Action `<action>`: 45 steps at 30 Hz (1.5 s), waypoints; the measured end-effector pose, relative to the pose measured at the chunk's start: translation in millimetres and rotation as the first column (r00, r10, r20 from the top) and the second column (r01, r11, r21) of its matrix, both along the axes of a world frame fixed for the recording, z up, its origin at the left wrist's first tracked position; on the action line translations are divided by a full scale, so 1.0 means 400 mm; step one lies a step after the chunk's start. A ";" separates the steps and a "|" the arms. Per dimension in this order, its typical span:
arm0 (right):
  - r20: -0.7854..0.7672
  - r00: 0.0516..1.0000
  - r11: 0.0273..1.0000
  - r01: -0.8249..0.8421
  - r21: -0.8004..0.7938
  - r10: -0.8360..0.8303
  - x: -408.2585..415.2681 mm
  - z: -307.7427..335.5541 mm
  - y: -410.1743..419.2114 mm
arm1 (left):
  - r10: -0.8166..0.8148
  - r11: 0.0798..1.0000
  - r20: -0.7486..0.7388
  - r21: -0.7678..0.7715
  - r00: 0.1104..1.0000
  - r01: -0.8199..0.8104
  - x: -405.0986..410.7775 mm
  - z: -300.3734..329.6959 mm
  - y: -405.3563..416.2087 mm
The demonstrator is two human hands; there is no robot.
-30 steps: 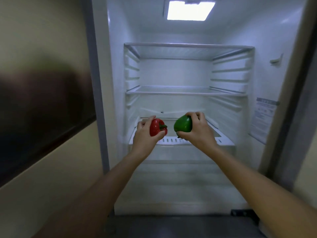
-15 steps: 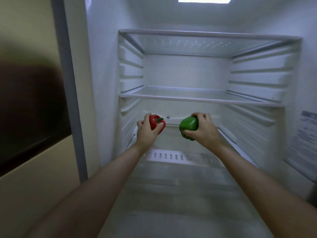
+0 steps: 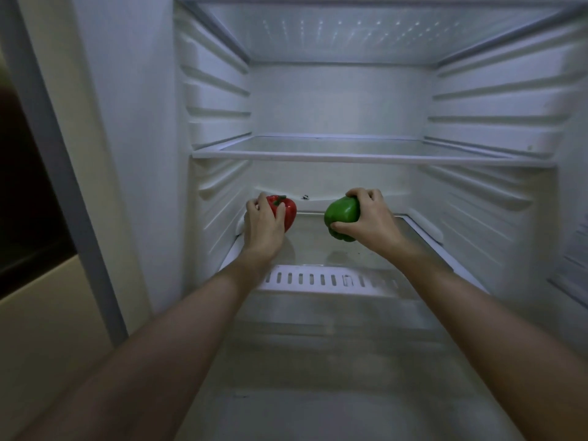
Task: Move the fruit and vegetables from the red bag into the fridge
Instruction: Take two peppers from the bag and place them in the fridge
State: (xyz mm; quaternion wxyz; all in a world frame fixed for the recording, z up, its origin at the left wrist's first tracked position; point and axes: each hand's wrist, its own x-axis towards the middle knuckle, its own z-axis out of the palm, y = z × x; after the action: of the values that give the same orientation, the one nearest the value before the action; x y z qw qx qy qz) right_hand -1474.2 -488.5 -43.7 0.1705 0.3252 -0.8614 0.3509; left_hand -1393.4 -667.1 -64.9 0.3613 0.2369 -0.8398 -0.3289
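Note:
Both arms reach into the open fridge, over its lowest glass shelf (image 3: 318, 246). My left hand (image 3: 262, 222) grips a red bell pepper (image 3: 288, 211) at the shelf's back left corner, its green stem pointing up. My right hand (image 3: 369, 218) grips a green bell pepper (image 3: 342, 214) from its right side, near the middle of the shelf. Both peppers are low over the glass; whether they touch it I cannot tell. The red bag is out of view.
A bare glass shelf (image 3: 366, 154) spans the fridge above my hands, with another shelf (image 3: 366, 33) higher up. Ribbed white walls stand on both sides. A slotted white trim (image 3: 318, 280) edges the lowest shelf's front. The fridge's left frame (image 3: 63, 186) stands beside a cream wall.
I have moved closer and both hands have pushed deeper into the fridge and lower, carrying the peppers down over the lowest shelf. The hands have spread further apart.

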 end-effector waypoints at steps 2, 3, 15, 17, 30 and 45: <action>0.013 1.000 1.000 -0.006 0.003 0.006 0.002 -0.006 -0.004 | -0.002 0.997 0.016 -0.076 1.000 0.003 0.002 -0.002 0.000; 0.018 1.000 1.000 -0.009 0.004 0.009 0.003 -0.007 -0.006 | -0.002 0.995 0.027 -0.103 1.000 0.004 0.004 -0.002 0.000; 0.057 0.997 0.993 -0.058 0.098 0.053 -0.042 0.013 -0.057 | 0.123 0.901 0.100 -0.428 0.987 -0.069 0.068 -0.027 0.042; 0.088 0.994 0.994 -0.071 0.088 0.063 -0.060 0.015 -0.072 | 0.120 0.874 0.083 -0.481 0.989 -0.065 0.090 -0.019 0.043; 0.240 0.942 0.965 -0.254 0.060 0.233 -0.143 0.007 -0.228 | 0.078 0.795 0.096 -0.607 0.992 -0.004 0.174 -0.022 0.045; 0.285 0.934 0.964 -0.249 0.095 0.213 -0.149 -0.010 -0.225 | 0.047 0.851 0.179 -0.523 0.983 0.054 0.212 -0.011 0.059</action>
State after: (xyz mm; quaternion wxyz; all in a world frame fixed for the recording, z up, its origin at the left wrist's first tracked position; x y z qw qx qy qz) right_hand -1534.0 -578.4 -47.8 -0.0137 0.3834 -0.8533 0.3532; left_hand -1308.4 -643.7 -69.5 0.3318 0.1572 -0.9279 -0.0640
